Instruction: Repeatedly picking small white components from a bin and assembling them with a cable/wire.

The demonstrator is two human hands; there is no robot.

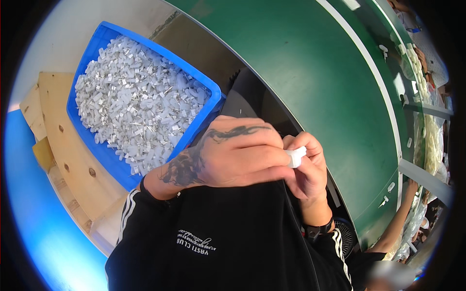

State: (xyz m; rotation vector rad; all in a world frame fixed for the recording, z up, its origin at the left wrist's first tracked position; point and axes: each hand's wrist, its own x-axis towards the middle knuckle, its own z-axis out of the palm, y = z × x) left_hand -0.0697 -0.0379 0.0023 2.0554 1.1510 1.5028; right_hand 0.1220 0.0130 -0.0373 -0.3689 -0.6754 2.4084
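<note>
My two hands meet in front of my chest around a small white plastic piece with a rounded body and a narrower tip. My left hand, tattooed on its back, is closed with its fingertips against one end of the piece. From the other side my right hand pinches it between thumb and fingers. Left of my hands, a blue bin holds a heap of small white plastic parts, many with shiny metal bits. The fingers hide much of the held piece.
A green conveyor belt with a white line curves along the right, carrying a few white pieces. Wooden boards lie beside the bin. At the far right, another person's arm reaches toward heaped pale parts.
</note>
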